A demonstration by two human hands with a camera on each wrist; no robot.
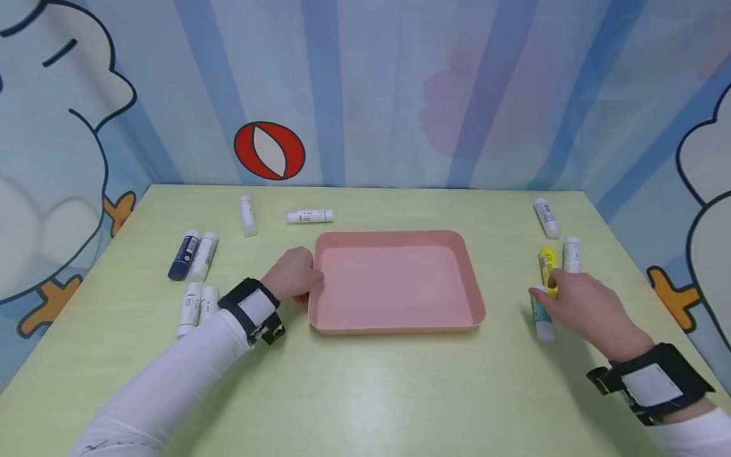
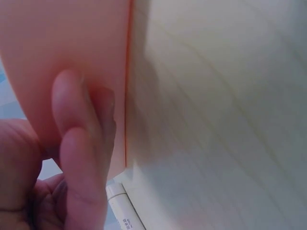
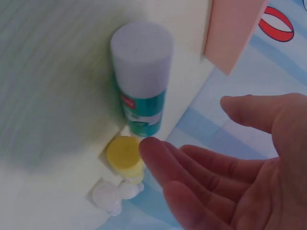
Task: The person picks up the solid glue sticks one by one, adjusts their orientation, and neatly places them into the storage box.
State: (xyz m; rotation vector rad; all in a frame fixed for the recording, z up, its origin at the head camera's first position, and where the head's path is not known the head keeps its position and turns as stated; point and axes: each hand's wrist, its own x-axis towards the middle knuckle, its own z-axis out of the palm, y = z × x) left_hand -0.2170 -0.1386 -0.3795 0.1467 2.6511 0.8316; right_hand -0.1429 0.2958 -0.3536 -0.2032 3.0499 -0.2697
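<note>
At its left side, the pink tray point(image 1: 400, 282) is gripped by my left hand point(image 1: 292, 274), with the thumb over the rim. The fingers point(image 2: 79, 158) press the tray's outer wall from outside. My right hand point(image 1: 596, 312) hovers at the right by a teal glue stick point(image 1: 544, 327) with a white cap. In the right wrist view its thumb and fingers point(image 3: 192, 182) are spread, with nothing between them. Just beyond the teal stick lie a yellow glue stick point(image 1: 547, 261) and a white one point(image 1: 572, 255), both partly hidden by the hand in the head view.
Another white glue stick point(image 1: 546, 219) lies at the far right. Two more, one upright-lying point(image 1: 248, 216) and one sideways point(image 1: 309, 216), are behind the tray. On the left lie a dark blue stick point(image 1: 184, 256) and several white ones point(image 1: 203, 257). A patterned curtain point(image 1: 371, 95) backs the table.
</note>
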